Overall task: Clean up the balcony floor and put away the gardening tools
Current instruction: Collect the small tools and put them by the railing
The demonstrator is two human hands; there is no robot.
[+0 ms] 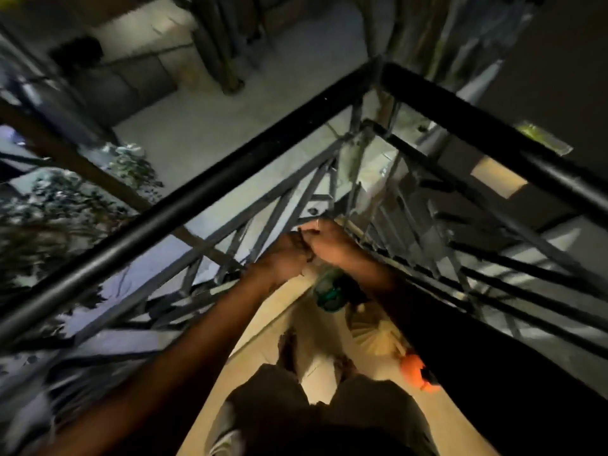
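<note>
My left hand (285,256) and my right hand (326,240) are pressed together low in the balcony corner, close to the railing bars. The right hand's fingers are curled, and a small dark scrap (305,249) shows at the seam between the two hands. The left hand's fingers are hidden behind its back. Just below the hands stands a green round thing (328,292), blurred. On the pale balcony floor (263,327) lie a cream ribbed object (371,330) and an orange object (415,370) by my right arm.
A black railing (204,195) runs diagonally on the left and meets a second rail (493,133) at the far corner, with slanted bars beneath. My legs and feet (289,353) fill the narrow floor strip. Foliage (65,205) and a yard lie far below.
</note>
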